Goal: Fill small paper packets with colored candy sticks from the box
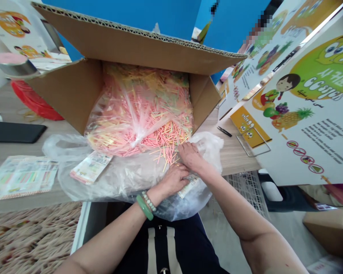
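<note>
Thin pink, yellow and green candy sticks (167, 131) spill from a clear plastic bag (138, 131) inside an open cardboard box (137, 49) tipped toward me. My right hand (191, 156) is at the spill's right edge, fingers curled together against the sticks. Just below it, my left hand (174, 178), with a green bangle and beads at the wrist, is closed at the top of a small printed packet (188, 185). The fingertips of both hands are partly hidden. Crumpled clear plastic sheeting (125, 175) lies beneath, with another printed packet (91, 167) on it.
Flat printed packets (24, 177) and a black phone-like slab (17, 132) lie at the left, near a red-wrapped container (36, 99). Small thread snips (224, 131) lie on the right. Large printed cartons (303, 99) stand beyond them. A basket of twisted strips (31, 236) is at lower left.
</note>
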Demonstrator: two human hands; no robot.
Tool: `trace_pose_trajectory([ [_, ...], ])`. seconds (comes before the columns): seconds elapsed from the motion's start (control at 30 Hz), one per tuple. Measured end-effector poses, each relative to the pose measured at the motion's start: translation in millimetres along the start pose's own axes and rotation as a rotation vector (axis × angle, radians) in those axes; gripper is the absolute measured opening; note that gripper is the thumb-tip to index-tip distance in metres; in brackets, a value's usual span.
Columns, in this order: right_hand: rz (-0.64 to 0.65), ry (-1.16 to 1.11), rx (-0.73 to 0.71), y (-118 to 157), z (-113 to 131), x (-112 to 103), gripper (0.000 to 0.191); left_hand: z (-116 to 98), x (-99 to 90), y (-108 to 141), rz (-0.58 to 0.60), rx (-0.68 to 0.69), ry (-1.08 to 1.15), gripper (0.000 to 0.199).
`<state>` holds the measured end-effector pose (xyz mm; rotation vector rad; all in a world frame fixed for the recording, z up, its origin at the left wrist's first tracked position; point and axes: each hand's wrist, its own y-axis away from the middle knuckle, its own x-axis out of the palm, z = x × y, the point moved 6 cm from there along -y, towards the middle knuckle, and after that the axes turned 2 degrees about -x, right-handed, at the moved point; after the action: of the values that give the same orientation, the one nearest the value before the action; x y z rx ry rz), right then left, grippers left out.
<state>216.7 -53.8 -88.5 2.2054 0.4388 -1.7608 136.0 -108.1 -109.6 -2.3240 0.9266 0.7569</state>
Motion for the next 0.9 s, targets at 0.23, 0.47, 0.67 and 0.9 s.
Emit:
trace_pose_trajectory([
  [0.23,0.037,-0.171,0.146,-9.0,-19.8,11.3,0.030,0.4,1.5,0.6,0.007,0.008,0.021,0.014],
  [0.47,-0.061,-0.344,0.246,-3.4,-35.9,7.5,0.031,0.2,0.2,0.4,0.011,-0.007,0.022,0.017],
  [0.67,-0.246,-0.654,0.369,2.3,-60.9,-13.0,0.025,0.1,0.1,1.5,0.016,-0.010,0.041,0.013],
  [0.9,-0.239,-0.729,0.399,14.1,-60.1,-23.6,0.023,0.7,0.7,1.7,0.004,-0.014,0.039,0.015],
])
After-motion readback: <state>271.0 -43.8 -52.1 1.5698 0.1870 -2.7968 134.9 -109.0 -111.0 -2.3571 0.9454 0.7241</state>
